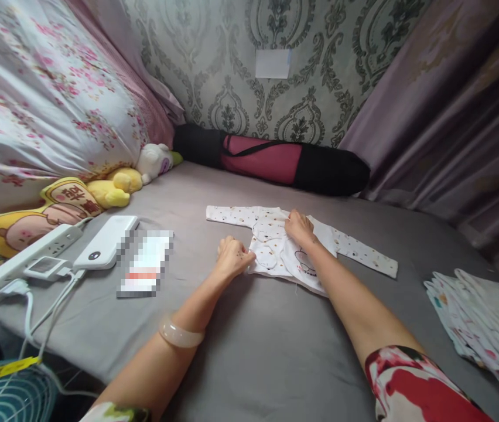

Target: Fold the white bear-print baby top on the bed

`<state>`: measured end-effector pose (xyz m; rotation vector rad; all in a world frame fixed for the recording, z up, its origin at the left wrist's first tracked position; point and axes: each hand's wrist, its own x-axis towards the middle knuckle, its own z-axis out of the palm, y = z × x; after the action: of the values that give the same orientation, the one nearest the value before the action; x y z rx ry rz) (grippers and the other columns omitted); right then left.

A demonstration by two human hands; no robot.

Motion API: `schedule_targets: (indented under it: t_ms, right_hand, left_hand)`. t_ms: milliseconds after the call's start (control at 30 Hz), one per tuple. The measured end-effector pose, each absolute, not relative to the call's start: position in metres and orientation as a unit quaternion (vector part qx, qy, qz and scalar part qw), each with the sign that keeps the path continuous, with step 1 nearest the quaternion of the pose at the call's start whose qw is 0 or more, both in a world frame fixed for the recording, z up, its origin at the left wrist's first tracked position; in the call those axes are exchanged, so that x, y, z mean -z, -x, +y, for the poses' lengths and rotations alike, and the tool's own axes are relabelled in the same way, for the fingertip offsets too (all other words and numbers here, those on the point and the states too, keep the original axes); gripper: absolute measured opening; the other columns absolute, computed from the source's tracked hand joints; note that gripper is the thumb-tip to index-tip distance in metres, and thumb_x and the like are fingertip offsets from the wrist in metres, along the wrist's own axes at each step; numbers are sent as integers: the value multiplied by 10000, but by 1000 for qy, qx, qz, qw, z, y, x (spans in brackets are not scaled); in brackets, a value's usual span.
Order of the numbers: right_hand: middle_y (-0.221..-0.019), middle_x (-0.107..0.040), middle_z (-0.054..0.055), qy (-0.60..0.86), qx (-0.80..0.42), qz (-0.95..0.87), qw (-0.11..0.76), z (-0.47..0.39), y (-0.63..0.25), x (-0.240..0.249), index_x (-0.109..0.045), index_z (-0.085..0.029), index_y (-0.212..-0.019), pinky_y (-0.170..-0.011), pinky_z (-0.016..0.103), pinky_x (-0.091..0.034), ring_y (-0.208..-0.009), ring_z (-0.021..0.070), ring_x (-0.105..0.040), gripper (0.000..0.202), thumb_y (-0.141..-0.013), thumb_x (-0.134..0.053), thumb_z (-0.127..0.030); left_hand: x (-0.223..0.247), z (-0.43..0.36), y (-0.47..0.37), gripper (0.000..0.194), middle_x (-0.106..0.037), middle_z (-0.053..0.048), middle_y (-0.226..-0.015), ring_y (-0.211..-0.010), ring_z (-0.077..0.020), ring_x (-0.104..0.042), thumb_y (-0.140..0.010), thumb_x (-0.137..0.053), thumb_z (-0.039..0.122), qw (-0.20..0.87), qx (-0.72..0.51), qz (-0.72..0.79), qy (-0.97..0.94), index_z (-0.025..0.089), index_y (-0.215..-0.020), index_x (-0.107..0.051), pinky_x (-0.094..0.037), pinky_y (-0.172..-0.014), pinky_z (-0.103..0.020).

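Observation:
A small white baby shirt (pixel 269 237) with a scattered print lies spread on the grey bed sheet, its two sleeves stretched out to the sides. My left hand (pixel 232 257) is closed at the shirt's left side, thumb and finger pinching the edge near the hem. Close to the neckline, my right hand (pixel 298 227) has its fingers curled down and closed on the cloth; its fingertips are partly hidden. My right forearm covers part of the shirt's front and a dark outline drawing on it.
Folded baby clothes (pixel 486 325) are stacked at the right. On the left lie a phone (pixel 146 264), a white power bank (pixel 106 241), a power strip (pixel 21 266) with cables, and plush toys (pixel 118 186). A long black and red bag (pixel 262 159) rests along the wall.

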<state>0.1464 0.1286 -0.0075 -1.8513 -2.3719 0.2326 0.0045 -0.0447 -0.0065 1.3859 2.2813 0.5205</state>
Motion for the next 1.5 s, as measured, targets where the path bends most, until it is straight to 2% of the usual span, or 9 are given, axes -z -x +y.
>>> schedule_targets:
  t_ms: [300, 400, 533, 633, 933, 1100, 1267, 1367, 1500]
  right_hand:
    - [-1250, -569, 201, 508, 67, -855, 84, 96, -130, 1, -580, -90, -1193, -977, 397, -351, -1190, 292, -488, 428, -906, -269, -29]
    - [-1403, -496, 176, 444, 13, -893, 75, 88, -119, 7, -532, -85, -1299, -1090, 366, -266, -1326, 258, -389, 433, -965, -262, -139]
    - [-1591, -218, 182, 484, -86, -871, 23, 86, -109, 25, -269, -17, -1500, -1178, 422, -109, -1469, 298, -148, 653, -1001, -230, -437]
    - [-1618, -119, 157, 505, -102, -857, 16, 87, -108, 33, -190, -32, -1532, -1189, 435, -53, -1486, 298, -62, 708, -992, -193, -489]
    - [-1603, -190, 160, 501, -72, -862, 25, 83, -109, 30, -252, -51, -1515, -1180, 423, -98, -1475, 276, -136, 677, -987, -220, -474]
    - [-1594, -211, 175, 492, -95, -865, 16, 73, -104, 24, -271, -22, -1499, -1175, 400, -133, -1466, 268, -178, 621, -990, -227, -374]
    - [-1619, -118, 145, 509, -122, -851, 39, 60, -103, 30, -199, -47, -1529, -1188, 445, -46, -1486, 268, -81, 668, -993, -182, -445]
    - [-1617, -136, 142, 508, -117, -851, 62, 55, -104, 35, -210, -48, -1527, -1187, 450, -27, -1485, 265, -88, 666, -995, -196, -448]
    - [-1595, -215, 163, 491, -141, -854, 102, 54, -106, 32, -297, -52, -1496, -1186, 443, -64, -1477, 262, -143, 621, -999, -255, -422]
  left_hand:
    - [-2, -50, -6, 209, -617, -145, -1077, -1105, -307, -520, -765, -591, 316, 211, -169, 816, -510, 156, -772, -724, -412, -911, -346]
    - [-1, -51, -6, 230, -632, -145, -1044, -1096, -303, -528, -766, -604, 346, 204, -169, 811, -521, 154, -768, -731, -410, -915, -350]
    - [0, -52, -4, 211, -667, -126, -920, -1052, -286, -557, -763, -594, 313, 204, -162, 806, -531, 156, -747, -734, -418, -892, -340]
    - [-1, -51, -1, 181, -673, -111, -809, -960, -266, -593, -737, -602, 281, 209, -162, 805, -531, 154, -720, -728, -435, -817, -315]
    - [-13, -57, -1, 135, -591, -22, -531, -589, -151, -565, -728, -553, 237, 291, -228, 780, -504, 152, -653, -626, -367, -550, -237]
    - [-5, -58, -4, 122, -556, 34, -478, -508, -138, -562, -749, -522, 192, 373, -285, 752, -462, 166, -856, -575, -385, -507, -216]
    - [2, -57, -3, 147, -644, -14, -733, -653, -151, -594, -833, -532, 222, 292, -256, 776, -497, 173, -971, -530, -416, -599, -236]
    - [0, -61, -5, 166, -664, -66, -868, -815, -200, -620, -867, -509, 207, 222, -198, 773, -561, 174, -1029, -521, -419, -682, -266]
    - [-5, -67, -9, 226, -674, -86, -926, -877, -245, -633, -916, -421, 201, 170, -120, 753, -624, 202, -1124, -510, -405, -704, -296]
